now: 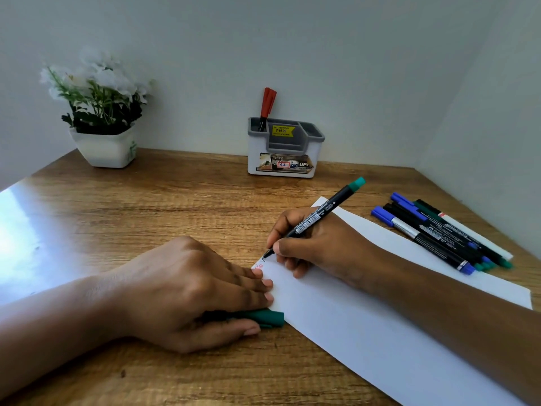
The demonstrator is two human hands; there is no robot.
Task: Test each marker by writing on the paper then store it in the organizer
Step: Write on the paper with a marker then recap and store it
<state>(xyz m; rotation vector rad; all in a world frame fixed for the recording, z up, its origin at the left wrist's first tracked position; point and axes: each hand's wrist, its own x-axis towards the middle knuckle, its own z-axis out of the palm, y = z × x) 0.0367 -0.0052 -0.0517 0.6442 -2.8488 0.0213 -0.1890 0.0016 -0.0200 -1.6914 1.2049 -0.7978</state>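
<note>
My right hand (319, 247) grips a black marker with a green end (317, 218), its tip touching the white paper (366, 332) near the top left corner, beside small red writing (259, 266). My left hand (190, 291) holds the green cap (263, 317) under the thumb while its fingertips press the paper's left edge. The white and grey organizer (282, 150) stands at the back against the wall with a red marker (268, 108) upright in its left compartment. Several more markers (439, 232) lie in a pile to the right of the paper.
A white pot of white flowers (104, 130) stands at the back left of the wooden table (146, 206). Walls close the table at the back and right. Bright glare falls on the table's left side.
</note>
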